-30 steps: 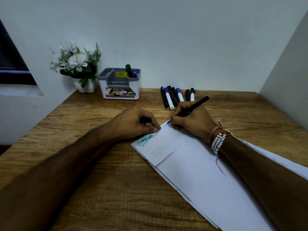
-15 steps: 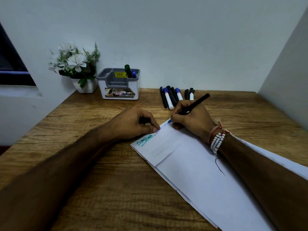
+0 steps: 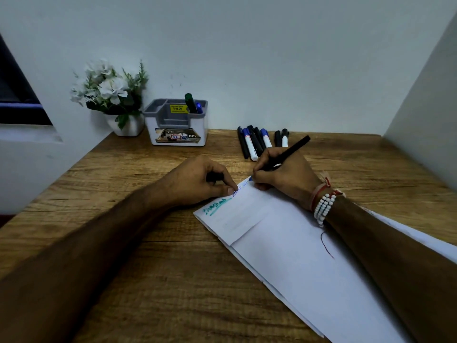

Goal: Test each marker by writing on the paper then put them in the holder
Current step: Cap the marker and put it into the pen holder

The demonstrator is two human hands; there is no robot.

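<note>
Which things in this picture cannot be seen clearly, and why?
Head view:
Dark object in left hand: curled fingers hide most.
Blue writing by the black marker in right hand: too small to read.
Green marker in holder: wall hides lower part.
Paper: bottom frame edge cuts it off.
</note>
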